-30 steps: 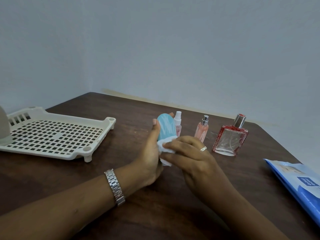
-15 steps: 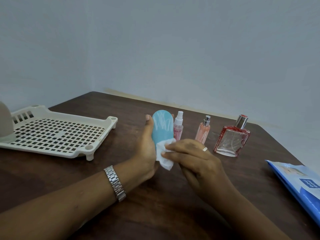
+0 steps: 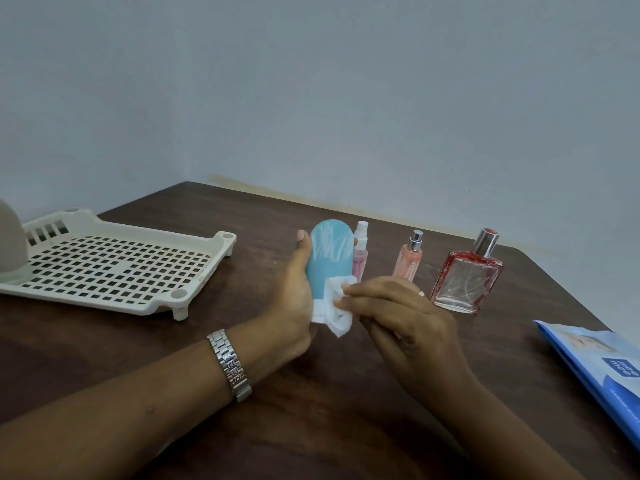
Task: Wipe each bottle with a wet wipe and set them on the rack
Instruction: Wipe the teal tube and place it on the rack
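My left hand point(image 3: 294, 299) grips a light blue, rounded bottle point(image 3: 327, 258) and holds it upright above the table. My right hand point(image 3: 398, 317) pinches a crumpled white wet wipe point(image 3: 334, 308) against the bottle's lower part. Behind them stand a small pink spray bottle point(image 3: 360, 254), a peach spray bottle point(image 3: 408, 261) and a square red-tinted glass bottle point(image 3: 467, 278) with a silver cap. The cream plastic rack point(image 3: 114, 268) lies at the left, with a beige rounded thing point(image 3: 10, 237) on its far left end.
A blue wet-wipe pack point(image 3: 602, 372) lies at the table's right edge. The dark wooden table point(image 3: 311, 410) meets a grey wall at the back. A metal watch point(image 3: 230, 363) is on my left wrist.
The blue bottle has turned so its broad face shows and has risen slightly. The wipe has slid down towards the bottle's lower end.
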{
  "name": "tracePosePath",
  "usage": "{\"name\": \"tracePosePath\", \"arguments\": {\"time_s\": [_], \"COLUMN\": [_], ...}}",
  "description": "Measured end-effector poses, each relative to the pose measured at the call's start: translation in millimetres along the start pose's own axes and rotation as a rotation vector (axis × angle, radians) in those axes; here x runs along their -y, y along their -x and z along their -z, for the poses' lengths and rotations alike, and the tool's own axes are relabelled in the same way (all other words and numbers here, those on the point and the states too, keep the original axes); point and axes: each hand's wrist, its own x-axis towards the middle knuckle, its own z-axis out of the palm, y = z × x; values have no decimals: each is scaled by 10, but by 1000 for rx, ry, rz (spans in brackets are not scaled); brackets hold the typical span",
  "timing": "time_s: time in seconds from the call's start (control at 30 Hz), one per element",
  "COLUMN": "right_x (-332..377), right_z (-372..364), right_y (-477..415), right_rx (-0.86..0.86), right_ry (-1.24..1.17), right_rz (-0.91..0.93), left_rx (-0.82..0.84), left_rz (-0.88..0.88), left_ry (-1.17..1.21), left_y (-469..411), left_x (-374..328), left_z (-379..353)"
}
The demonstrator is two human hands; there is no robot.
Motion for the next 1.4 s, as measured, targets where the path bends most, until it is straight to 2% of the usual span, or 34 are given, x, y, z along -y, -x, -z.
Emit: {"name": "tracePosePath", "arguments": {"time_s": [0.13, 0.3, 0.53, 0.67, 0.77, 0.87, 0.93, 1.03, 1.17, 1.3, 1.4], "right_x": [-24, -111, -108, -68, -7, 12, -22, -96, -121, -65, 18], "right_z": [65, 133, 57, 54, 3, -17, 28, 116, 149, 79, -27], "right_y": [-6, -50, -42, -13, 12, 21, 13, -25, -54, -37, 14], "right_rx": [5, -157, -195, -171, -66, -18, -31, -144, -220, -233, -176], "right_ry": [-13, -43, -68, 17, 55, 40, 50, 52, -22, -133, -215], "right_rz": [-50, -205, -333, -244, -117, -77, -95, -172, -274, -332, -343], "left_rx": [14, 35, 25, -10, -51, -58, -47, -9, 32, -1, -56], "left_rz": [58, 73, 68, 32, 39, 75, 96, 114, 131, 58, 14], "left_ry": [-36, -251, -324, -316, -182, -114, -164, -304, -335, -308, -206], "left_y": [10, 104, 111, 93, 72, 72, 82, 105, 117, 112, 98], "left_x": [35, 111, 130, 118, 26, -21, 9, 102, 149, 134, 103], "left_z": [-15, -76, -64, -66, -61, -56, -62, -73, -73, -72, -50]}}
